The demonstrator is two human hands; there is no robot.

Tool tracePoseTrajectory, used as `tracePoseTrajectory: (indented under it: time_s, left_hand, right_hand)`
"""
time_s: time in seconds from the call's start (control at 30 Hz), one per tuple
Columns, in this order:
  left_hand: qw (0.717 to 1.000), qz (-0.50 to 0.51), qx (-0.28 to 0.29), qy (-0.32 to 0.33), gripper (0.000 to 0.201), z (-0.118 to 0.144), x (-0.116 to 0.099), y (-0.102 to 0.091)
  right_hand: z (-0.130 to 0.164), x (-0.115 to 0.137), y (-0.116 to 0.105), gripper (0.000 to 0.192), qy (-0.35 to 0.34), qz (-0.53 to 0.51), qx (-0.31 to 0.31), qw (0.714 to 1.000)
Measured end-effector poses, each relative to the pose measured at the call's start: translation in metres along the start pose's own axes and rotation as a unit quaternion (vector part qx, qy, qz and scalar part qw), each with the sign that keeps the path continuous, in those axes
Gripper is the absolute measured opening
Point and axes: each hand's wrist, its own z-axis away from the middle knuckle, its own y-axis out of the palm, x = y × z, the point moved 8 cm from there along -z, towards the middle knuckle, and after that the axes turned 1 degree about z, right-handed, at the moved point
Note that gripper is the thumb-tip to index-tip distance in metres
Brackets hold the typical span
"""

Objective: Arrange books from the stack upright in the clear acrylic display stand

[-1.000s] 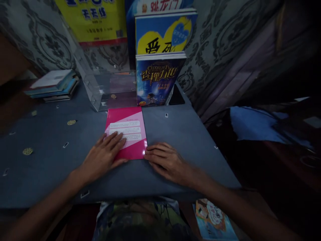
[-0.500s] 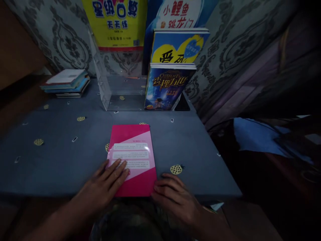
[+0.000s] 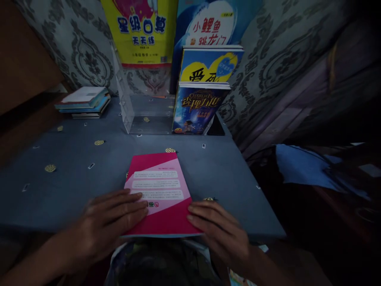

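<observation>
**Two hands on a pink booklet at the desk's near edge**

The left hand [image 3: 110, 222] lies flat and spread, fingers stretched out over the lower left part of the pink booklet [image 3: 159, 194], pressing on its cover rather than gripping it. The right hand [image 3: 220, 230] rests palm down with fingers loosely extended, its fingertips touching the booklet's lower right corner; it grips nothing. The booklet lies face up on the grey desk [image 3: 226, 178], its near edge level with or slightly over the desk's front edge, with white text strips across a paler pink band.

Small round yellow patterned marks [image 3: 50, 168] and tiny pale tags dot the desk surface; one mark sits just beyond the booklet's far edge and another peeks out beside the right hand.

Farther back stands a clear acrylic book holder [image 3: 127, 107], open to the front. Its left compartment holds no book, and only the desk's marks show through its floor. On its right side stands a dark blue book with gold lettering [image 3: 199, 107], upright, with a blue and yellow book [image 3: 210, 63] upright behind it. Behind these, a yellow book [image 3: 139, 31] and a blue and white book [image 3: 212, 24] stand near the patterned wall [image 3: 268, 51].

At the far left of the desk, well apart from the holder, lies a short flat stack of books [image 3: 85, 102].
</observation>
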Motion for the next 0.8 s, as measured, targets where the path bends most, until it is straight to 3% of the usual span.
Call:
tracePoseTrajectory:
  time_s: [0.1,0.2,0.27,0.33,0.5,0.63,0.8]
  left_hand:
    - [0.993,0.078,-0.076,-0.042,0.05,-0.018,0.018,-0.023]
    - [0.971,0.166,-0.146,-0.095,0.037,-0.034,0.045,-0.03]
    - [0.949,0.229,-0.159,-0.149,0.041,-0.043,0.069,-0.021]
    - [0.919,0.292,-0.154,-0.214,0.051,-0.049,0.095,-0.004]
    - [0.851,0.359,-0.253,-0.288,0.056,-0.057,0.148,0.023]
    - [0.818,0.386,-0.307,-0.296,0.057,-0.066,0.16,0.027]
    - [0.756,0.481,-0.303,-0.324,0.046,-0.072,0.152,0.047]
  right_hand:
    - [-0.025,-0.006,-0.015,0.04,0.006,-0.029,-0.013,0.999]
    - [-0.051,-0.014,-0.024,0.032,0.004,-0.056,-0.028,0.998]
    - [-0.066,-0.026,-0.024,0.025,0.006,-0.06,-0.047,0.997]
    - [-0.078,-0.048,-0.019,0.022,0.05,-0.046,-0.072,0.995]
    - [-0.099,-0.104,0.006,0.028,0.15,-0.053,-0.084,0.984]
    - [-0.108,-0.121,0.011,0.029,0.189,-0.111,-0.12,0.968]
    - [-0.101,-0.133,0.016,0.036,0.269,-0.187,-0.127,0.936]
